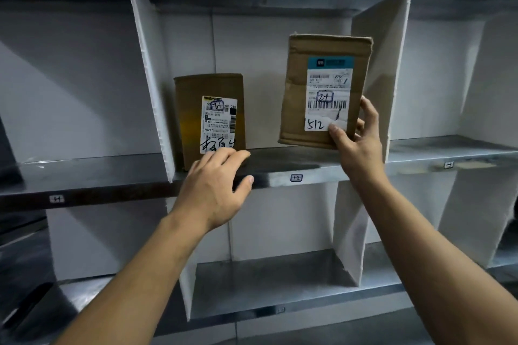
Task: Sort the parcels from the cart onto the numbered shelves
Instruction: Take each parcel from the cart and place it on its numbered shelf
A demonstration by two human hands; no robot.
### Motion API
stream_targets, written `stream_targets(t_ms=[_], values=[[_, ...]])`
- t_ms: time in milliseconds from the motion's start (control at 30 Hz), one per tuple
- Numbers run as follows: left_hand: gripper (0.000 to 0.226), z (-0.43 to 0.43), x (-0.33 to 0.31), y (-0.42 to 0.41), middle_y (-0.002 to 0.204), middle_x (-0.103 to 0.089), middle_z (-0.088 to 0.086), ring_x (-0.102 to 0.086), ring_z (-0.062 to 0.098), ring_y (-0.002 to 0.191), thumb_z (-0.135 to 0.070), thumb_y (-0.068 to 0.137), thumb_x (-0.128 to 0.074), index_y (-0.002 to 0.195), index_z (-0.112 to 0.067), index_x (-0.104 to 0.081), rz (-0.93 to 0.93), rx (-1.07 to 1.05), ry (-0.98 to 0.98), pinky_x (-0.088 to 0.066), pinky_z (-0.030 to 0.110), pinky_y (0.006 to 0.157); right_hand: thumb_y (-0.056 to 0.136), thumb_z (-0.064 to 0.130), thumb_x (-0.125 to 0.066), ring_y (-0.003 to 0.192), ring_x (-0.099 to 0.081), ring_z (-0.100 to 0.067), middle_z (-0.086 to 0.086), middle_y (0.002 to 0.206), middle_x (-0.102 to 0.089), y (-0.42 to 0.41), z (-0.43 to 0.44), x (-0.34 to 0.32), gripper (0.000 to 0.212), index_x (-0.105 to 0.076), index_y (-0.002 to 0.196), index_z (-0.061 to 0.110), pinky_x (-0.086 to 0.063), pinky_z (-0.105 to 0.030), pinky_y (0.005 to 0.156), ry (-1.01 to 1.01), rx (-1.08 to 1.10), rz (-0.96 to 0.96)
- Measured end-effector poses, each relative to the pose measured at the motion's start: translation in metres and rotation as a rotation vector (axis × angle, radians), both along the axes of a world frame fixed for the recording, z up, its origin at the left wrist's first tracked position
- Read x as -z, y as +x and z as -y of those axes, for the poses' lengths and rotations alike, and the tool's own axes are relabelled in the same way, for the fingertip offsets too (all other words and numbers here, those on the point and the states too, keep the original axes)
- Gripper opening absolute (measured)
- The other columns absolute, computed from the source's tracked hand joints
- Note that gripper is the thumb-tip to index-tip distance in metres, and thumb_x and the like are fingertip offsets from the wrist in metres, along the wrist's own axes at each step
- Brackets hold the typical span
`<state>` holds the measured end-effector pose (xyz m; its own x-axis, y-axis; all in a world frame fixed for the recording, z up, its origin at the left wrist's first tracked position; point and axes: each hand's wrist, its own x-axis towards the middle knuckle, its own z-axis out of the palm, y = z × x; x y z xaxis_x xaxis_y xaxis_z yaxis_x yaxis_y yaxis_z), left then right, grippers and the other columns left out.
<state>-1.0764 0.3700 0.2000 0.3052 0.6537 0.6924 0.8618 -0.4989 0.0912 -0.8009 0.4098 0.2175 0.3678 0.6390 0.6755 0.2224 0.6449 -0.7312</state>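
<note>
A: Your left hand (pixel 213 190) lies loose, fingers straight, touching the foot of the smaller parcel (pixel 210 117), which stands upright on the shelf (pixel 280 159) at the bay's left.
B: And your right hand (pixel 357 143) pinches the taller parcel (pixel 314 87) at its lower corner, thumb on the label (pixel 328 98), just beside the right divider (pixel 377 47); whether it touches the shelf is unclear.

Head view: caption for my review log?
Right hand holds a labelled parcel at the shelf while the left hand touches a second parcel standing there.
</note>
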Motion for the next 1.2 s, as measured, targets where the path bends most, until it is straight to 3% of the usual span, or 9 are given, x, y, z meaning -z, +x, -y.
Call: stream_targets(t_ms=[167,400,533,800,1000,1200], values=[[0.048,-0.003,0.005,-0.001,0.131,-0.052,-0.006,-0.044,0.015,0.122,-0.047,0.092,-0.044,0.136,-0.028,-0.047,0.077,-0.027,0.028,-0.042,0.039,0.1,0.089,0.031,-0.072,0.112,-0.067,-0.011,0.002,0.123,-0.067,-0.007,-0.005,0.021,0.064,-0.037,0.132,0.063,-0.058,-0.036,0.092,0.026,-0.143,-0.04],[0.049,0.018,0.037,-0.036,0.124,-0.056,0.002,-0.05,0.022,0.114,-0.04,0.087,-0.052,0.131,-0.016,-0.055,0.167,-0.148,0.017,-0.041,0.04,0.098,0.094,0.021,-0.069,0.117,-0.066,-0.018,0.002,0.125,-0.067,-0.05,0.009,0.069,0.066,-0.033,0.147,0.037,-0.057,-0.03,0.089,0.077,-0.314,-0.088],[0.051,0.05,0.054,-0.083,0.128,-0.051,-0.004,-0.045,0.016,0.117,-0.046,0.088,-0.047,0.133,-0.021,-0.05,0.165,-0.21,-0.01,-0.04,0.033,0.097,0.095,0.017,-0.068,0.117,-0.066,-0.018,-0.007,0.129,-0.064,-0.092,0.034,0.085,0.067,-0.03,0.149,0.033,-0.056,-0.027,0.09,0.047,-0.349,-0.069],[0.05,0.142,0.094,-0.203,0.127,-0.054,-0.002,-0.045,0.017,0.117,-0.046,0.089,-0.046,0.132,-0.022,-0.051,0.147,-0.243,-0.094,-0.036,0.032,0.1,0.09,0.03,-0.072,0.114,-0.067,-0.017,-0.001,0.125,-0.065,-0.212,0.116,0.132,0.065,-0.036,0.142,0.047,-0.058,-0.027,0.086,-0.029,-0.392,-0.099],[0.047,0.187,0.127,-0.29,0.13,-0.052,-0.004,-0.047,0.022,0.116,-0.043,0.092,-0.05,0.135,-0.023,-0.05,0.014,-0.383,-0.266,-0.041,0.04,0.099,0.09,0.029,-0.071,0.117,-0.065,-0.017,0.002,0.128,-0.063,-0.311,0.147,0.186,0.066,-0.036,0.143,0.047,-0.056,-0.045,0.095,-0.216,-0.465,-0.047],[0.054,0.175,0.165,-0.346,0.138,-0.046,-0.007,-0.042,0.021,0.124,-0.049,0.094,-0.046,0.143,-0.027,-0.04,-0.063,-0.488,-0.443,-0.035,0.039,0.102,0.092,0.02,-0.07,0.118,-0.061,-0.005,0.012,0.129,-0.061,-0.385,0.135,0.239,0.064,-0.038,0.134,0.056,-0.057,-0.029,0.093,-0.351,-0.531,0.034]])
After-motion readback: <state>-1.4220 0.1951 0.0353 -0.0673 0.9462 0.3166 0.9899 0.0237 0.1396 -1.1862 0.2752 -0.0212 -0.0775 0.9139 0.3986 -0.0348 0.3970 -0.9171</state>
